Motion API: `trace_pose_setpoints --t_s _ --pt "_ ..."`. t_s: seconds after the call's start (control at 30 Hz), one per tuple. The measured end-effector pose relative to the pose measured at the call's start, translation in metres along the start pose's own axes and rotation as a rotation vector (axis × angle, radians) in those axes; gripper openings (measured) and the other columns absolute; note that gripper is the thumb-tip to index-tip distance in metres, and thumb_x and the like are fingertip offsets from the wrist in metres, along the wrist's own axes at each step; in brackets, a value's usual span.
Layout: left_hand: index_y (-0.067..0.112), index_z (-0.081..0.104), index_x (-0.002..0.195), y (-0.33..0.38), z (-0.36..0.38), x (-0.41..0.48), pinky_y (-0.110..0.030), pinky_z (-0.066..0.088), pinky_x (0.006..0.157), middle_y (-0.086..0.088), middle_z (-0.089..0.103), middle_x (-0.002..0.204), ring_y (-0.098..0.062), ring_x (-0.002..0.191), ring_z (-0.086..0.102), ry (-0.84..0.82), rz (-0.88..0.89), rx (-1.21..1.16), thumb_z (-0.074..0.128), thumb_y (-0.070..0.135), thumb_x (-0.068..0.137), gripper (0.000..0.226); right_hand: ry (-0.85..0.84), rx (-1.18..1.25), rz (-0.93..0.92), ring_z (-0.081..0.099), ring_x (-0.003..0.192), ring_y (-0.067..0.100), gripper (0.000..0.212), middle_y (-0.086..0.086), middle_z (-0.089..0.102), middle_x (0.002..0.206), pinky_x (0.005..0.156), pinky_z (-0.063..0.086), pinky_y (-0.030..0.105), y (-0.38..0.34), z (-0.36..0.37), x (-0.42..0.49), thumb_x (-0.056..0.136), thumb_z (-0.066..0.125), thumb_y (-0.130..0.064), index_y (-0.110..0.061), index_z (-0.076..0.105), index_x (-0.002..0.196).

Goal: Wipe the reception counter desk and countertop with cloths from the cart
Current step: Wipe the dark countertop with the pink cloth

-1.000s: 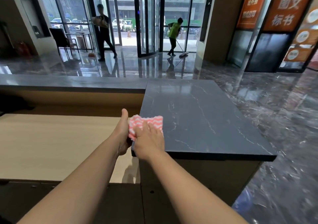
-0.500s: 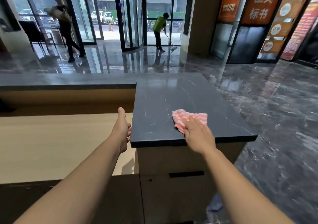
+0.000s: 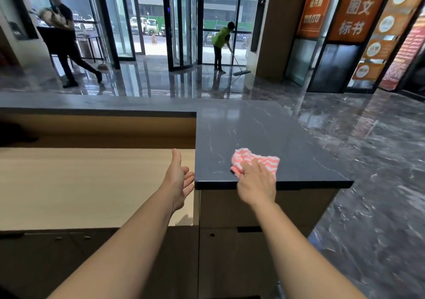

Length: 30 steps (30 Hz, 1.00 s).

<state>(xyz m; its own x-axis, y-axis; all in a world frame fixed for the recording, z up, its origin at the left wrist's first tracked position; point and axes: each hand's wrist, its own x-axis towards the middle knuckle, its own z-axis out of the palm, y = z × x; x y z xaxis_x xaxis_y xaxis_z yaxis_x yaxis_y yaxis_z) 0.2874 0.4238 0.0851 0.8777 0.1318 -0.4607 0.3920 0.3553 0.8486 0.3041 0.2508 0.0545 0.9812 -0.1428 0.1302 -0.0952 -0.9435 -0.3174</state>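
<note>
A pink and white striped cloth (image 3: 253, 158) lies on the dark marble countertop (image 3: 264, 133) near its front edge. My right hand (image 3: 256, 183) presses flat on the cloth's near part, fingers spread over it. My left hand (image 3: 179, 179) hovers open, thumb up, just left of the countertop's left edge and above the lower light wooden desk (image 3: 80, 183). A long dark counter ledge (image 3: 92, 105) runs to the left behind the desk.
Below the desk are dark cabinet fronts (image 3: 69, 252). The glossy marble floor (image 3: 368, 160) spreads to the right. A person in black (image 3: 62, 34) walks at the far left and a person in a green vest (image 3: 220, 43) mops by the glass doors.
My right hand slid the cloth from the countertop's left front corner to the right, then back a little leftward. My left hand came off the cloth and now opens beside the counter edge.
</note>
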Motion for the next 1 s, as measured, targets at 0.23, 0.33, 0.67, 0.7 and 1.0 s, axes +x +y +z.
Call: trace_pose_setpoints --t_s 0.23,0.33,0.67,0.7,1.0 --pt "0.002 0.033 0.146 0.002 -0.014 -0.011 -0.036 0.046 0.092 -0.019 0.047 0.142 -0.030 0.122 0.054 -0.086 -0.026 -0.096 0.027 0.069 0.092 0.087 -0.065 0.046 -0.243 0.025 0.143 0.027 0.037 0.004 0.029 0.155 0.115 0.023 0.042 -0.078 0.020 -0.035 0.098 0.051 -0.028 -0.026 0.045 0.135" --pt "0.004 0.038 0.143 0.001 -0.023 -0.017 -0.040 0.044 0.099 -0.018 0.052 0.138 -0.031 0.120 0.055 -0.072 0.010 -0.056 0.023 0.067 0.094 0.082 -0.149 -0.098 -0.381 0.007 0.149 0.027 0.047 0.005 0.013 0.162 0.120 0.009 0.042 -0.090 0.021 -0.038 0.100 0.049 -0.024 -0.028 0.037 0.144" --pt "0.022 0.058 0.088 0.008 -0.022 -0.023 -0.014 0.040 0.062 0.005 0.059 0.092 0.001 0.074 0.054 -0.046 0.297 0.449 0.017 0.061 0.097 0.057 -0.087 0.081 -0.339 0.052 0.117 0.020 0.052 -0.002 0.046 0.135 0.085 0.050 0.035 -0.085 0.016 -0.033 0.092 0.058 -0.036 -0.029 0.034 0.137" --pt "0.021 0.060 0.088 0.004 -0.021 -0.018 -0.014 0.041 0.063 0.005 0.060 0.091 0.000 0.076 0.055 -0.052 0.297 0.489 0.016 0.064 0.095 0.062 -0.048 0.097 -0.320 0.055 0.108 0.018 0.045 -0.002 0.051 0.127 0.076 0.049 0.031 -0.084 0.015 -0.033 0.091 0.059 -0.032 -0.027 0.039 0.131" --pt "0.014 0.056 0.132 -0.012 -0.006 0.020 -0.036 0.041 0.104 -0.012 0.058 0.132 -0.024 0.118 0.055 -0.020 0.326 0.705 0.009 0.067 0.093 0.081 -0.115 0.007 -0.339 0.063 0.087 0.019 0.022 0.003 0.064 0.106 0.072 0.052 0.031 -0.098 0.010 -0.007 0.094 0.053 -0.016 -0.024 0.060 0.113"
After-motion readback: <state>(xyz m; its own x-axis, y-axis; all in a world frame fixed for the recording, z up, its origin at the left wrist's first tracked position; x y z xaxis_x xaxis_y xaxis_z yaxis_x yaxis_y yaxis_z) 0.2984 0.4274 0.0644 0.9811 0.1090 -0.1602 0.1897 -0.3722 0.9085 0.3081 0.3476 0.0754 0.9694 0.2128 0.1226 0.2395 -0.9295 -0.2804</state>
